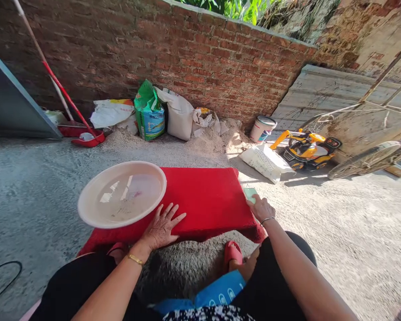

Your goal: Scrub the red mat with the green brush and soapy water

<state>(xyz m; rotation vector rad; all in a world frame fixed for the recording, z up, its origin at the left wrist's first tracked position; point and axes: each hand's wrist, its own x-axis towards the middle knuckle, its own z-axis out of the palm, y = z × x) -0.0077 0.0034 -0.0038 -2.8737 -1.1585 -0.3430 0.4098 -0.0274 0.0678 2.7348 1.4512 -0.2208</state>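
A red cloth [203, 191] with a plush look is spread over a low surface in front of me. My left hand [162, 228] lies flat on its near edge, fingers spread, close beside the basin. At the cloth's right edge, my right hand [261, 208] is closed around a pale green flat block [250, 194]; its exact kind I cannot make out. The wide pale basin [87, 203] holds water with small dark bits in it, and rests on the left part of the cloth.
Full sacks, including a green one [150, 113], stand along the brick wall [200, 62]. A white bucket [263, 128], a lying sack [265, 162], a yellow toy digger [309, 149] and a wheeled cart [364, 160] are on the right. A red dustpan [90, 139] sits left.
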